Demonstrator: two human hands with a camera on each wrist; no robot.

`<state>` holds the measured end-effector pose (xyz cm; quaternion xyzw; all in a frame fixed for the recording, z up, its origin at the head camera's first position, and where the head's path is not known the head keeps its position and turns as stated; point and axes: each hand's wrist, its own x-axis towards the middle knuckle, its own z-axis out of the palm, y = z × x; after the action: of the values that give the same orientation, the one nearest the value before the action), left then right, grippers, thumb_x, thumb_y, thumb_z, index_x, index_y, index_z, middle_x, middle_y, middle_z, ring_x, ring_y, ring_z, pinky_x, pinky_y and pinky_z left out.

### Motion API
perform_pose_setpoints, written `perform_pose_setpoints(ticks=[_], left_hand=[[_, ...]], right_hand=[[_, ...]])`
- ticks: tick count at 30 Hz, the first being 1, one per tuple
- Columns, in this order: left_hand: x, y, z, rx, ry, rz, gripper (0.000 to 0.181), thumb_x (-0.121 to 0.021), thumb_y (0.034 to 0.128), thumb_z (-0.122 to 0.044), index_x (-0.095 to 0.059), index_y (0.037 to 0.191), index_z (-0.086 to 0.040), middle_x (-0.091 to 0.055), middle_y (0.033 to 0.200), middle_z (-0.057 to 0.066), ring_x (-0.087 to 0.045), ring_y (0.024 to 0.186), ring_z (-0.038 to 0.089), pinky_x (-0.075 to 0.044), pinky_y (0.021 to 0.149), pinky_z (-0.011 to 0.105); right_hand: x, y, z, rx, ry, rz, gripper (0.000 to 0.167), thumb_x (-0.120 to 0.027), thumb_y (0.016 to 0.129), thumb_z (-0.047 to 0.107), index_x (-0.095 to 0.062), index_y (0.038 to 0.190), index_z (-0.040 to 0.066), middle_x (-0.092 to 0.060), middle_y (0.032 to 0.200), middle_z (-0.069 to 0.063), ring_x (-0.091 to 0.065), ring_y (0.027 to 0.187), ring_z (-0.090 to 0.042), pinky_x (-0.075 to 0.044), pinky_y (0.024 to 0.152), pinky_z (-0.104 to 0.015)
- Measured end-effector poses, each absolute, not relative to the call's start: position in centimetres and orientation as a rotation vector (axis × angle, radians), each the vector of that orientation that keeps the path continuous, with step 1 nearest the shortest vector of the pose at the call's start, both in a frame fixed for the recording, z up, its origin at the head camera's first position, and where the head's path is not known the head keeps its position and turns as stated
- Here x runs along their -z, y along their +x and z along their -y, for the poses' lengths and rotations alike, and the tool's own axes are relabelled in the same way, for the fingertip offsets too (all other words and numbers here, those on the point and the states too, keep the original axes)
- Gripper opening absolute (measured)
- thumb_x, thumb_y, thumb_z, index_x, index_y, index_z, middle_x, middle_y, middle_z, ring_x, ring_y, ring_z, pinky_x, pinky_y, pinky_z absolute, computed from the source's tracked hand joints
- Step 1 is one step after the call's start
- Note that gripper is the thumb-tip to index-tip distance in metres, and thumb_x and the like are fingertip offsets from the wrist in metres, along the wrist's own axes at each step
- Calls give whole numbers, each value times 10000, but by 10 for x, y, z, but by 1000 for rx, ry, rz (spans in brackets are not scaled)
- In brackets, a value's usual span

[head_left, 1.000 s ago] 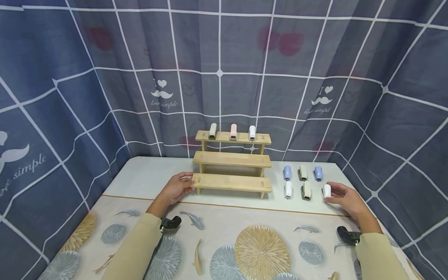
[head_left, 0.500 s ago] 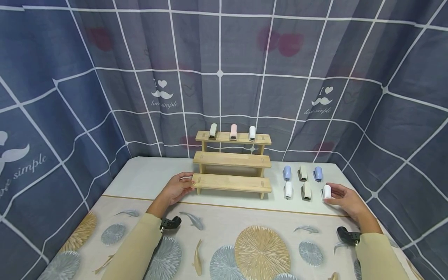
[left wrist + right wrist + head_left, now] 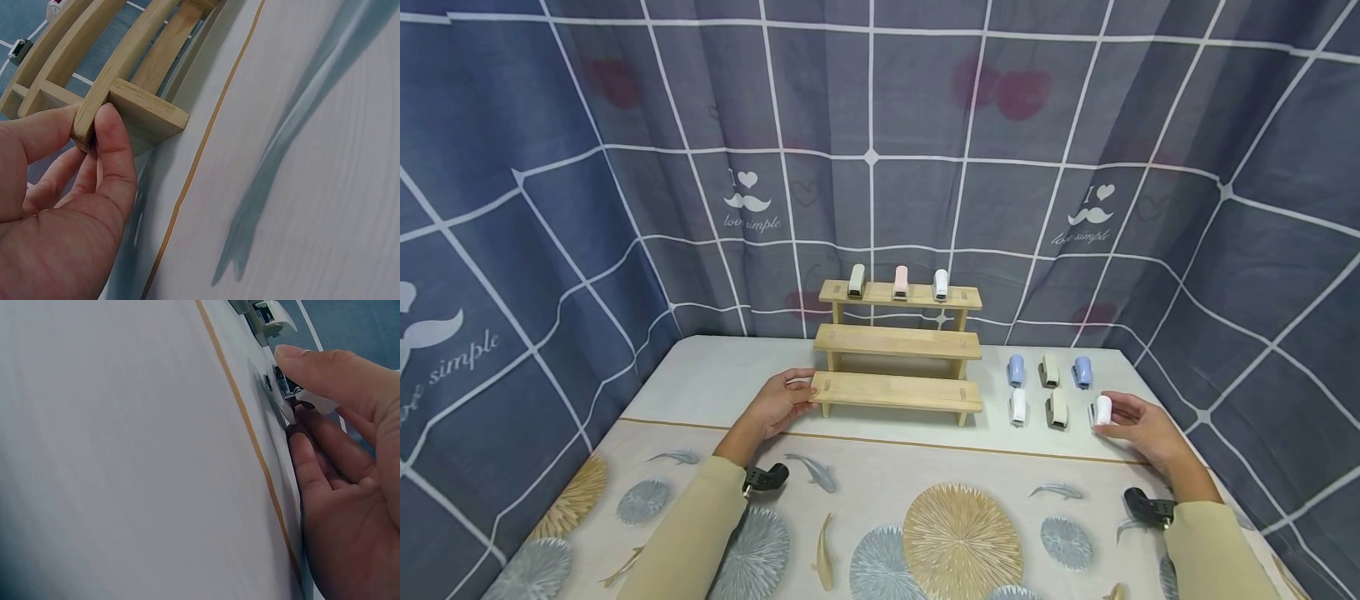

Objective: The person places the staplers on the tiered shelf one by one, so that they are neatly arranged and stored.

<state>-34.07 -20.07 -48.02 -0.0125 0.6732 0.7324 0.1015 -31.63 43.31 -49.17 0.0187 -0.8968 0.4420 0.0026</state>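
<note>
Stapler (image 3: 317,402) (white) between fingers (image 3: 344,374)

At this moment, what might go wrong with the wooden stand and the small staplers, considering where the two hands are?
The left hand pinches the end of the bottom shelf; a tug could shift the wooden stand and perhaps topple the pink stapler on the top shelf.
The right hand holds a white stapler; moved low toward the stand, it might knock the cream stapler beside it.
</note>
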Motion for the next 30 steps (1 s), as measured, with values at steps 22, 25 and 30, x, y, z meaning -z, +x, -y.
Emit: perform_pose_setpoints(ticks=[22,25,30], left_hand=[[480,-341,201,-2159,-47,-1980,544,-589,993,59,-389,1499,50,-646,1050,57,-689,819,115,-617,725,194],[480,-341,202,-2162,-45,-1977,548,-593,992,55,-387,1500,53,-649,1055,60,-692,823,114,-620,729,197],[481,-341,202,-2159,-47,-1981,545,-595,993,53,-391,1498,51,-647,1068,69,-694,829,115,-620,732,196]], right_hand=[[480,-295,-402,-1815,56,2531,794,-829,834,34,-404,1505,22,-543,1125,245,-642,961,113,-603,802,-152],[480,-292,-397,-1867,65,2507,786,-824,841,31,-421,1514,66,-569,1115,249,-642,972,110,-599,806,-146],[477,-288,-387,-2059,133,2366,725,-776,841,-74,-471,1477,96,-638,1114,181,-677,967,39,-607,798,-164]])
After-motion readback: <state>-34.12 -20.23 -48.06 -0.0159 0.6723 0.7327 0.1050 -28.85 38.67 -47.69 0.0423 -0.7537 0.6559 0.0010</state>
